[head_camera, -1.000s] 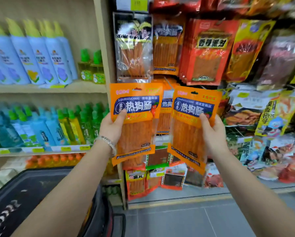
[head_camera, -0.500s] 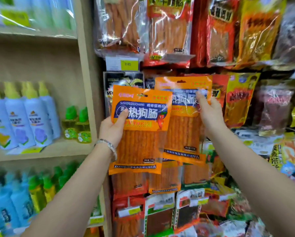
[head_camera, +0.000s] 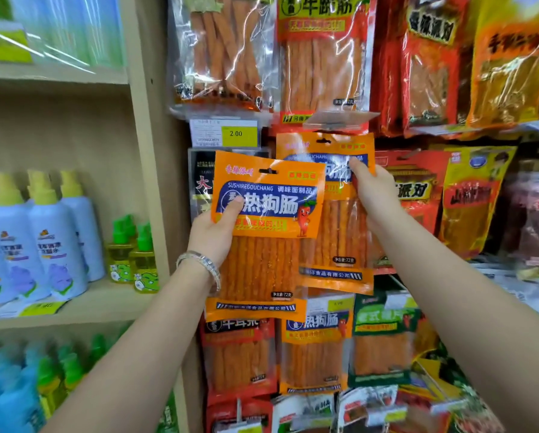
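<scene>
Two matching orange snack packets with blue labels are held up before a hanging snack display. My left hand (head_camera: 213, 232) grips the nearer orange packet (head_camera: 262, 264) by its left edge, thumb on the blue label. My right hand (head_camera: 376, 195) pinches the second orange packet (head_camera: 333, 239) at its upper right and holds it against the display, its hang hole just below a clear plastic peg tag (head_camera: 340, 118). The nearer packet overlaps the left side of the second one. A silver bracelet (head_camera: 201, 264) circles my left wrist.
Rows of red, orange and yellow snack bags (head_camera: 324, 57) hang above, right and below. A yellow price tag (head_camera: 237, 134) reads 2.00. A wooden upright (head_camera: 146, 151) separates shelves on the left with white spray bottles (head_camera: 56, 245) and small green bottles (head_camera: 143, 260).
Both packets have risen towards the display. My right hand has carried its packet up and against the rack under the peg. The view has closed in on the shelves.
</scene>
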Demonstrator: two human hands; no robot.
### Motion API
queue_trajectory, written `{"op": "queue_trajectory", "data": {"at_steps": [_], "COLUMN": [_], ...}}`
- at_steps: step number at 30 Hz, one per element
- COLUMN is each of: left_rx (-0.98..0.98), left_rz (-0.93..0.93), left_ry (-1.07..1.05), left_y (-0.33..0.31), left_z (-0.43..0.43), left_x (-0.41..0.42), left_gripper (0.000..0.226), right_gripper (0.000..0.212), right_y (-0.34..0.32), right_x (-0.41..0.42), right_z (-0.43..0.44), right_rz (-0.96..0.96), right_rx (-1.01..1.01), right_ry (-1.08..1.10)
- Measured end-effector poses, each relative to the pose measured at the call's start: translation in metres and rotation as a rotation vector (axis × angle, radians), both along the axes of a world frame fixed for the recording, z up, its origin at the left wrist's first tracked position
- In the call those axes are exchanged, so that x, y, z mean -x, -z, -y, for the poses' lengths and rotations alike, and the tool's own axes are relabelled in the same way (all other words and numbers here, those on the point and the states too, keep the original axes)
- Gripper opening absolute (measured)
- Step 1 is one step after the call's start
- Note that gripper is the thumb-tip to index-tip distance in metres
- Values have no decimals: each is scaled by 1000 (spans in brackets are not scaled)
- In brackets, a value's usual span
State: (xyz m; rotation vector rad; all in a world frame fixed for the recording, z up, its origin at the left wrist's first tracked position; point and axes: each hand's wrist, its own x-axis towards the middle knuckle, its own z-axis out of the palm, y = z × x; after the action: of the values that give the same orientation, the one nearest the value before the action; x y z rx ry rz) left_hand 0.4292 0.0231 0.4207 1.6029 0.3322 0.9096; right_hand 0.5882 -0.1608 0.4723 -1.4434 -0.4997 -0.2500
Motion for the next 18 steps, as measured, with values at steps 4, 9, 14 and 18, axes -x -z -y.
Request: {"op": "queue_trajectory", "data": {"at_steps": [4,9,14,18], "left_rx": [3,3,20,10], "left_rz": [-1,-9,-12,-6], "left_ry": [-7,-16,-18,-20], "left_y": [-1,0,0,-2], "left_z": [1,4,5,9], "left_x": [-8,-16,-21,-22], "left_gripper": [28,28,27,27], "right_gripper": [19,21,21,30], "right_y": [1,5,11,13], "right_x": [-11,-20,-30,-35], "right_z": [-5,-5,-3,-9], "right_rz": [-9,25,96,142], "right_rx": [4,-1,58,121], "right_ry": [-25,-20,-2,104]}}
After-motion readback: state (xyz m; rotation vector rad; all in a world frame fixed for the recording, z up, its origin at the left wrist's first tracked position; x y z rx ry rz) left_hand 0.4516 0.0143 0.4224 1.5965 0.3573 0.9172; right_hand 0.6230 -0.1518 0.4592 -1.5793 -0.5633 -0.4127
